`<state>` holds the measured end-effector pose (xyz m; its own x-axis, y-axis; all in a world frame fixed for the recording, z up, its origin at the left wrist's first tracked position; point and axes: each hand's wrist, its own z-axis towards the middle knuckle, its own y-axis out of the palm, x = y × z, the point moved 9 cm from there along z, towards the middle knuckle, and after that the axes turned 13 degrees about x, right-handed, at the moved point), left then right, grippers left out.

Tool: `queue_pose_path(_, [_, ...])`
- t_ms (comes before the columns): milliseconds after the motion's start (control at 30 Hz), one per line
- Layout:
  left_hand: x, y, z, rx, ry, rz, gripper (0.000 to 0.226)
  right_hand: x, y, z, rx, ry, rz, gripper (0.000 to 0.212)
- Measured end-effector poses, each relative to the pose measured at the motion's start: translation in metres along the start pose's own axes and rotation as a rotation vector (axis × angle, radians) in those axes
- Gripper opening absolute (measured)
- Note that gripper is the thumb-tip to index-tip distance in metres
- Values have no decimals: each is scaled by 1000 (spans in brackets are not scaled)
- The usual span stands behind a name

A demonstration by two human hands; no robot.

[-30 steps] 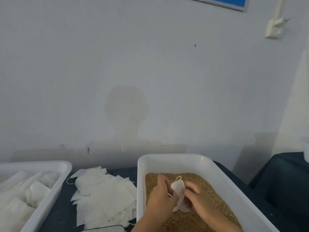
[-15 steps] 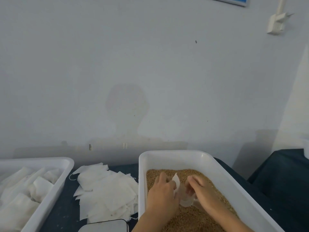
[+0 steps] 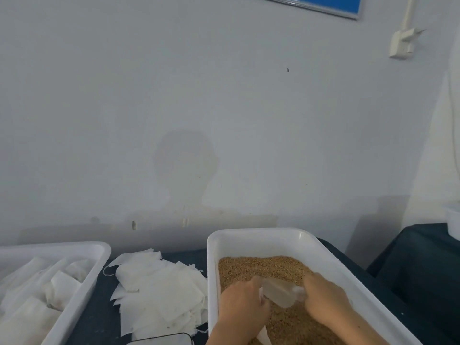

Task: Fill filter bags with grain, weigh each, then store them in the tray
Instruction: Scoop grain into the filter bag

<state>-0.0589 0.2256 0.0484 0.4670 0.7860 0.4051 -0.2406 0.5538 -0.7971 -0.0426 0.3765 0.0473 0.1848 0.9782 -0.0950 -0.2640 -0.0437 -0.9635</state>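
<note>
Head view: both hands work low in the grain bin (image 3: pixel 261 236) at near right. The left hand (image 3: pixel 242 307) pinches a filter bag (image 3: pixel 260 296) at its edge, though little of the bag shows. The right hand (image 3: pixel 324 298) curls round a clear scoop (image 3: pixel 281 292) pointed toward it. Empty bags (image 3: pixel 159 290) lie left of the bin; the tray (image 3: pixel 82 247) sits far left. If the bag mouth sags shut, grain (image 3: pixel 263 268) would likely spill past it back into the bin.

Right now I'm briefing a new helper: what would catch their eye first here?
Both hands, left hand and right hand, work a translucent scoop in the grain tub at lower right. Left of it lies a heap of empty filter bags, then the tray with bags.
</note>
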Motion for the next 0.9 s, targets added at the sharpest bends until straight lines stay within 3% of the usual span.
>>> queue_pose_path(167, [3, 1, -1, -37, 4, 19, 20, -14, -26, 14, 30, -79, -139, 25])
queue_pose_path(267, [4, 0, -1, -21, 15, 27, 29, -33, -17, 24, 19, -97, -102, 15])
queue_pose_path(433, [3, -4, -1, 14, 12, 49, 25, -46, 10, 28, 19, -128, 24, 10])
queue_pose_path(700, [-3, -18, 5, 140, 19, 68, 27, -1, -22, 22, 35, -34, 180, 5])
queue_pose_path(900, [5, -10, 2, 39, 92, 114, 31, 30, -80, 9, -2, -92, 295, 11])
